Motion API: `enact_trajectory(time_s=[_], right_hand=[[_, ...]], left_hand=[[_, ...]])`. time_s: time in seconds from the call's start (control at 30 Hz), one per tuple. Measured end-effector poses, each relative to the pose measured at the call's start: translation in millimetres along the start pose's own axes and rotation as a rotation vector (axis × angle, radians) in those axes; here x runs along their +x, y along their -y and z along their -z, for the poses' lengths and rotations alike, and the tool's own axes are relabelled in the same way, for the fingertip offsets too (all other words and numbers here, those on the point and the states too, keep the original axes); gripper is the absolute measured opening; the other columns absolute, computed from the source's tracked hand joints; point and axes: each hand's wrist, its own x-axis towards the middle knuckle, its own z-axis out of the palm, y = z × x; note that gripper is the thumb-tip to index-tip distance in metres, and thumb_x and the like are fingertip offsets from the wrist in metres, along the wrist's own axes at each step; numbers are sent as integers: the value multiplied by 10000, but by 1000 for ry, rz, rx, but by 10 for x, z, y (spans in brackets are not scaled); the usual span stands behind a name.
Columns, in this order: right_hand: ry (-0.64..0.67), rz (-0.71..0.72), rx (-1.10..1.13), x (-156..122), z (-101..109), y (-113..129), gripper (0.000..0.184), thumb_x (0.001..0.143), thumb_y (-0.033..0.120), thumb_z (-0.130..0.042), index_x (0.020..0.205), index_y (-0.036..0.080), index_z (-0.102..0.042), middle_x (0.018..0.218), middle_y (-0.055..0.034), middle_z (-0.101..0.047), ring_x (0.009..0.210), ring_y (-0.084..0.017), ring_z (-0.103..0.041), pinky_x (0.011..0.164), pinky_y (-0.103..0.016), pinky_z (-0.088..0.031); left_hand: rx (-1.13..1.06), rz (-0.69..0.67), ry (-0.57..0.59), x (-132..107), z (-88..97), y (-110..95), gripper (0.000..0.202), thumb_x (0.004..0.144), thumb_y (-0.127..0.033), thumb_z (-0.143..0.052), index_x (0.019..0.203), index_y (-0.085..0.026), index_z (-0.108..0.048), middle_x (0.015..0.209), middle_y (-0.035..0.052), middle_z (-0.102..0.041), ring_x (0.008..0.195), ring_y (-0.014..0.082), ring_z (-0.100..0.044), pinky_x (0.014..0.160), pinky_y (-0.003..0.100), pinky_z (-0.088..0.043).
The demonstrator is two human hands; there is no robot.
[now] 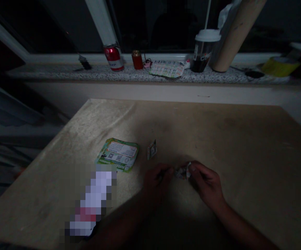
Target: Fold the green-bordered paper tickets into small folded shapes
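Over the table, my right hand (205, 178) pinches a small crumpled printed piece (182, 172), paper or foil, between thumb and fingers. My left hand (157, 178) is closed in a pinch at the piece's left edge; shadow hides much of the grip. Just beyond my left hand, a small folded card (152, 150) with a dark picture stands tilted on the tabletop. Farther left lies a flat green packet (118, 154) with white text panels and square codes.
A blurred-out, pixelated object (93, 201) lies on the table (244, 139) at front left. Along the windowsill (93, 74) stand a red can (113, 58), a red jar (137, 60), a printed wrapper (167, 68), a lidded cup (204, 50), a cardboard tube (236, 34) and a yellow tape roll (280, 66).
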Motion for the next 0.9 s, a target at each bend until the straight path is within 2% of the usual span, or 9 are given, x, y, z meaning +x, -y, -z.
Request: enact_trajectory(time_s=[0.13, 0.3, 0.53, 0.63, 0.73, 0.83, 0.9], right_hand=[[-95, -33, 35, -1, 7, -26, 253, 992, 391, -568, 939, 214, -741, 811, -54, -741, 737, -199, -680, 702, -323, -550], [-199, -44, 100, 4, -32, -68, 292, 997, 429, -549, 872, 203, -687, 754, -41, -719, 614, -169, -646, 612, -300, -545], [-328, -34, 142, -34, -100, -160, 279, 1002, 429, -544, 840, 213, -614, 718, 4, -647, 626, -132, -604, 592, -241, -516], [-330, -32, 138, -52, -116, -181, 290, 1014, 432, -514, 829, 217, -576, 646, 28, -575, 551, -125, -559, 505, -229, -476], [-313, -20, 105, -72, -111, -203, 262, 1015, 425, -504, 872, 220, -581, 629, 36, -546, 515, -126, -535, 462, -231, -447], [-281, -2, 36, -102, -88, -213, 217, 998, 395, -539, 918, 212, -624, 654, 22, -575, 538, -134, -555, 483, -239, -454], [-234, 13, -10, -123, -76, -209, 178, 974, 363, -579, 924, 209, -654, 664, 13, -603, 529, -131, -552, 474, -237, -438]], left_hand=[[16, -4, -28, -25, -6, 0, 208, 887, -335, -633, 854, -178, -764, 703, 25, -706, 629, 156, -607, 601, 255, -465], [35, -29, -4, -52, -13, -22, 178, 854, -304, -658, 831, -183, -786, 643, 13, -692, 551, 129, -570, 537, 224, -434], [19, -118, 107, -81, -87, -55, 151, 764, -231, -670, 655, -160, -745, 475, -30, -546, 432, 74, -440, 454, 183, -329], [-12, -174, 183, -103, -119, -63, 165, 737, -230, -665, 597, -155, -711, 464, -40, -508, 426, 63, -420, 474, 187, -329], [-47, -180, 249, -116, -113, -71, 135, 742, -245, -662, 658, -147, -704, 474, -50, -486, 419, 62, -402, 460, 187, -318], [-83, -130, 290, -92, -80, -83, 160, 761, -300, -682, 771, -140, -687, 526, -48, -500, 453, 78, -419, 453, 187, -333], [-118, -48, 303, -55, -65, -85, 234, 757, -352, -712, 848, -139, -677, 604, -25, -556, 529, 103, -481, 509, 205, -393]])
